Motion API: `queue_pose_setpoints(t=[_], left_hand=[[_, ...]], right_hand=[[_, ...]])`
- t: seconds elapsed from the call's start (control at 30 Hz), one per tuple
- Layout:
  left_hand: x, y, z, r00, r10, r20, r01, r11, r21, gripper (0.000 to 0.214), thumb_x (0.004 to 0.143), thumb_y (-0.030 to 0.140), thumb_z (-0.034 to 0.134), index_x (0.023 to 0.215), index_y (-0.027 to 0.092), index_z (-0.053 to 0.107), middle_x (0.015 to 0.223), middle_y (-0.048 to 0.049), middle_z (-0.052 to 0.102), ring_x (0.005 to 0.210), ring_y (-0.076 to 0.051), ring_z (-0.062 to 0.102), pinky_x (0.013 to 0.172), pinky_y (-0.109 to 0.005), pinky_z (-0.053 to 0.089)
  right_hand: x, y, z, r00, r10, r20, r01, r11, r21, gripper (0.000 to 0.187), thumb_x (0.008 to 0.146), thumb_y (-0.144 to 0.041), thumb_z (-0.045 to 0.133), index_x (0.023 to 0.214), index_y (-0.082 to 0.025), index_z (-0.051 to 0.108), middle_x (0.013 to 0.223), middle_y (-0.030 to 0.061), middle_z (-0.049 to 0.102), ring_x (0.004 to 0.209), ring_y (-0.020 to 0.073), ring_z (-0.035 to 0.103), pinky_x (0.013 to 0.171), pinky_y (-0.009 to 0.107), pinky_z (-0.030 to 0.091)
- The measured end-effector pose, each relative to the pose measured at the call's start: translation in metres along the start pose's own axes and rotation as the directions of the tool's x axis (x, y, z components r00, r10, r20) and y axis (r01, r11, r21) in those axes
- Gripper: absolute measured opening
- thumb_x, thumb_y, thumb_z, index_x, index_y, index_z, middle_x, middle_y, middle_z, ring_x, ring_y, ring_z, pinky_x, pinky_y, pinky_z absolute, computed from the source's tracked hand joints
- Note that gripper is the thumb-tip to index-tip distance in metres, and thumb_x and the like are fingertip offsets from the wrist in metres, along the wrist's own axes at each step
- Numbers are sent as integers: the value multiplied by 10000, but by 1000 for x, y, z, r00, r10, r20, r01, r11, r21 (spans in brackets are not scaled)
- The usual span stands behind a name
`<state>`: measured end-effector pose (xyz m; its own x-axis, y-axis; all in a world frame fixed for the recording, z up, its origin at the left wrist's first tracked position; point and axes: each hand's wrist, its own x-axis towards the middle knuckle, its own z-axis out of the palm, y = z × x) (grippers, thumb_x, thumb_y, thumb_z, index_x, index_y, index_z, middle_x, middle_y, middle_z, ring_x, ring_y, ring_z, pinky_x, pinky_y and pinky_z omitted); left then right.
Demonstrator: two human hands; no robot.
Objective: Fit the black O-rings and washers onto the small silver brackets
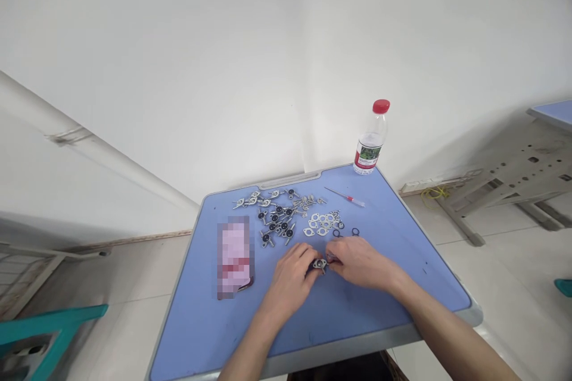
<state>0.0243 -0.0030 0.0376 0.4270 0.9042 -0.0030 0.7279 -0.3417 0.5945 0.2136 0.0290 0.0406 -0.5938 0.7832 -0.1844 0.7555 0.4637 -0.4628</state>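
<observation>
Metal fitting [320, 264], between both hands [291, 274], left-held

Small part [319, 264] is held in L hand [292, 271], w/ R hand [357, 259] set just to its right, over desk [344, 309]. Blurred item [235, 256] is laid at far L; fittings [279, 210] are strewn behind L hand, flat plates [326, 224] to their R. Rings [356, 228] are left just behind R hand, screwdriver [346, 196] farther back, bottle [372, 144] stood at back R corner.

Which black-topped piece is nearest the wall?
The black-topped piece at the very back; all the others are bunched closer to the near edge of the blue table.
</observation>
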Motion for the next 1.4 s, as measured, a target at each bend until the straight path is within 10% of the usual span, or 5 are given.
queue_pose_setpoints(t=[1.4], left_hand=[[-3,-2,-1,996,-51,75,55,997,-52,110,876,92,564,870,202,552,952,0,592,905,-190,537,783,-328,438]], right_hand=[[-3,-3,2,999,-1,45,1,1000,5,63,839,-150,549,785,-180,534,742,0,638,650,156,588,544,272,194]])
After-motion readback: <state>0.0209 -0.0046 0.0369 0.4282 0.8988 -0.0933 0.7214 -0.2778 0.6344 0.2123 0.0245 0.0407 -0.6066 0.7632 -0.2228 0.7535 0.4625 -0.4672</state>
